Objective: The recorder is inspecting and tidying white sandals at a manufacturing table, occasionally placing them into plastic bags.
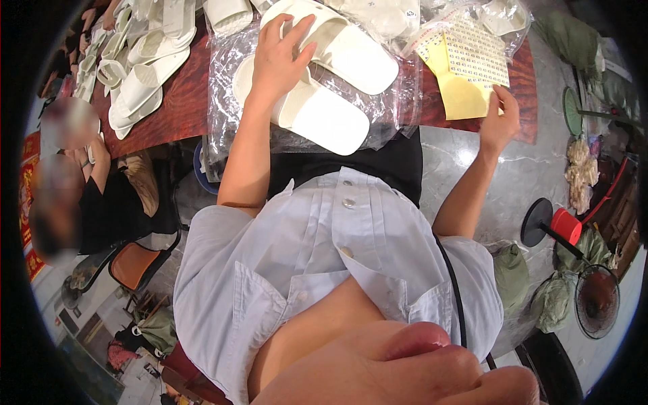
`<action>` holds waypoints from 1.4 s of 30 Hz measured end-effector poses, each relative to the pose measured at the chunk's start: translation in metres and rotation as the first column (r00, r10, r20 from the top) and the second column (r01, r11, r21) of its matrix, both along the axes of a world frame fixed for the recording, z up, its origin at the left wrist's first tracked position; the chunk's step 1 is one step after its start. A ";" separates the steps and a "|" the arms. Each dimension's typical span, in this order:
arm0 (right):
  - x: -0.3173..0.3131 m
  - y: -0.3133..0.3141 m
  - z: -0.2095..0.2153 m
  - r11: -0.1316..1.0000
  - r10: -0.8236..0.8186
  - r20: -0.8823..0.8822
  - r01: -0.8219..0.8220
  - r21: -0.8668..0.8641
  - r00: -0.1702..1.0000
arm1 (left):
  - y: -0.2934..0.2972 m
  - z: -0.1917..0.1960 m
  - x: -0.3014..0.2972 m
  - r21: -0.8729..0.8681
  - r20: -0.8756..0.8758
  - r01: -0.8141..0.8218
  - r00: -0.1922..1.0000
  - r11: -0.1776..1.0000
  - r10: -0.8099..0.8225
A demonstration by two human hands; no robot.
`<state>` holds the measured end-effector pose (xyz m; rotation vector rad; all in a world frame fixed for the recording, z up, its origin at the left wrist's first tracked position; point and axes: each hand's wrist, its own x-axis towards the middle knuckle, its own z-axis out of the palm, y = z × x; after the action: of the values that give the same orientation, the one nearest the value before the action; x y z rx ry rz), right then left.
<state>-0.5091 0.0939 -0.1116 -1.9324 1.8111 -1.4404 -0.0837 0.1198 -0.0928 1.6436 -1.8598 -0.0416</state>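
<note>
- The nearer slipper lies at 12 o'clock, its heel about at the near edge of the counter; a tug on the slick plastic bags beneath could tip it off.
- The right hand, toward 2 o'clock, has thumb and finger bent close together at a corner of the yellow sheet; I cannot tell whether they grip anything. A hasty pull could crease it or tear a label.
- The left hand, just short of 12 o'clock, is loosely spread, fingertips resting on the farther slipper without closing around it; uneven pressure could make that slipper skid.
- Both of these 2 slippers look white and smooth, with 1 broad cream strap each, rounded heels toward 4 o'clock, toes toward 10; glare washes out the nearer sole.
- Farther off, at 10 o'clock, similar loose slippers lie heaped, easy to mismatch.
</note>
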 end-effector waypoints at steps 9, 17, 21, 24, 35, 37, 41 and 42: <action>-0.070 -0.015 -0.016 0.945 -0.327 -0.229 0.321 -0.064 0.917 | 0.000 0.002 0.001 0.002 -0.052 0.033 0.998 0.999 -0.033; -0.048 -0.020 -0.013 0.992 -0.113 -0.242 0.121 0.020 0.964 | 0.000 0.003 0.001 0.001 -0.056 0.038 0.998 0.999 -0.038; -0.033 -0.024 -0.014 0.972 -0.107 -0.141 0.133 0.192 0.984 | 0.001 0.003 0.001 0.010 -0.070 0.035 0.997 0.999 -0.034; -0.030 -0.028 -0.013 0.975 -0.087 -0.197 0.124 0.184 0.976 | 0.002 0.003 0.001 0.006 -0.075 0.031 0.997 0.999 -0.031; -0.020 -0.025 -0.013 0.984 -0.009 -0.219 0.047 0.169 0.976 | 0.003 0.004 0.000 -0.023 -0.069 0.034 0.997 0.999 -0.036; -0.020 -0.025 -0.014 0.985 -0.011 -0.251 0.053 0.162 0.968 | 0.003 0.004 0.000 -0.025 -0.063 0.034 0.997 0.999 -0.036; -0.023 -0.028 -0.016 0.991 0.021 -0.296 0.019 0.131 0.955 | 0.002 0.003 0.001 -0.032 -0.057 0.040 0.998 0.999 -0.041; -0.024 -0.029 -0.016 0.989 0.034 -0.283 0.009 0.148 0.959 | 0.002 0.003 0.001 -0.027 -0.062 0.039 0.997 0.999 -0.041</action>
<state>-0.5330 0.0653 -0.1277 -2.1592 1.9522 -1.0316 -0.0827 0.1216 -0.0895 1.5702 -1.8386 -0.0843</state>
